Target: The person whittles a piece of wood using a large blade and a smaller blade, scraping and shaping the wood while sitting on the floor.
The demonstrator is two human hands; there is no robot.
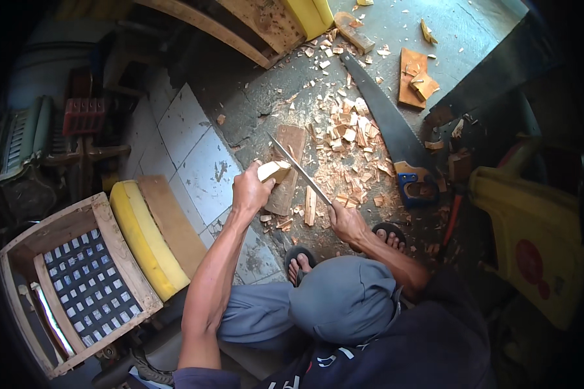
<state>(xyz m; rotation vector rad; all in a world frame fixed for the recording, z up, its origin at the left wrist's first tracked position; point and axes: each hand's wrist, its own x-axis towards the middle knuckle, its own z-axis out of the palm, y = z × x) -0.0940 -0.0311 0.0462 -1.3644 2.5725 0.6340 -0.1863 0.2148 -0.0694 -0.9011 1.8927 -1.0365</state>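
In my left hand is a short block of pale wood, its cut end pointing away from my fingers. My right hand is closed round the handle of a long, narrow knife. The blade slants up and to the left, its tip past the wood block, and crosses close beside it; whether the two touch I cannot tell. Beneath both lies a flat brown board on the floor. A loose strip of wood rests just right of the board.
Wood chips cover the floor ahead. A hand saw with a blue-edged handle lies to the right, near reddish wood pieces. At left stand a woven-seat wooden frame and a yellow curved piece. My sandalled feet are close by.
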